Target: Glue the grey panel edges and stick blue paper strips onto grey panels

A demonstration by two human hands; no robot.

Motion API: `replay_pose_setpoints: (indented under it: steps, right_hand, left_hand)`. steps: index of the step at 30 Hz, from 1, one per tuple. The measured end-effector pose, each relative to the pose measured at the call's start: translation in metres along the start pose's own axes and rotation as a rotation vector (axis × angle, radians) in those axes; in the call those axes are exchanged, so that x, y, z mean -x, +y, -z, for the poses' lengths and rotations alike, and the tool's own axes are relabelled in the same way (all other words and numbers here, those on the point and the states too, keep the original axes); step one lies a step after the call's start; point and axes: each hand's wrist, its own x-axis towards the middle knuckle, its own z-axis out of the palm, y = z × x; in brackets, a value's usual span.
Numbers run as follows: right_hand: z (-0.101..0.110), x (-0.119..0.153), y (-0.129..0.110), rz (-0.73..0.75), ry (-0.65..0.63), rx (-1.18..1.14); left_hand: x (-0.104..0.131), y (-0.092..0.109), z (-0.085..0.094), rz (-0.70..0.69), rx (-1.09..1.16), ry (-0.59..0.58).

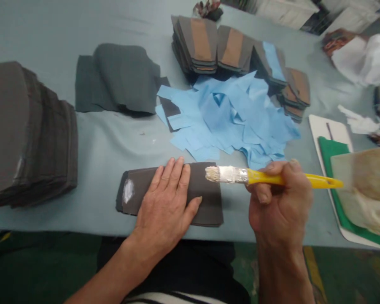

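My left hand [167, 200] lies flat, fingers stretched out, on a small stack of dark grey-brown fabric pieces [208, 207] at the table's front edge. A white smear of paste [128, 191] shows on the left end of that stack. In my right hand [281, 198] is a paintbrush [264, 177] with a yellow handle, held level. White paste coats its ferrule, and the bristles point left, over the right part of the stack. Whether the bristles touch the fabric I cannot tell.
A tall pile of dark pieces [6, 126] stands at left. Dark cloth [123, 80] lies behind my left hand. Blue strips [227, 114] are heaped beyond the stack, with bundled pieces [202, 42] behind them. A stained container [363, 181] sits at right on a green and white board [329, 131].
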Motion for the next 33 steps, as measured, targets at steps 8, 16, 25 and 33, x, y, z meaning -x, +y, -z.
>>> replay_pose_setpoints:
  steps: [8, 16, 25, 33]
  right_hand:
    - [0.043, 0.002, 0.016, 0.005, 0.014, 0.181]
    - [0.035, 0.01, 0.025, -0.003, -0.111, 0.237]
    - [0.044, 0.01, 0.02, 0.042, -0.04, 0.266]
    - [0.047, 0.01, 0.027, -0.019, -0.048, 0.268]
  left_hand:
    - [0.0, -0.002, -0.005, -0.073, -0.122, 0.044]
    - [-0.001, -0.004, -0.003, -0.104, -0.153, 0.05]
    - [-0.001, -0.005, -0.004, -0.105, -0.134, 0.053]
    - [-0.001, -0.005, -0.005, -0.097, -0.141, 0.053]
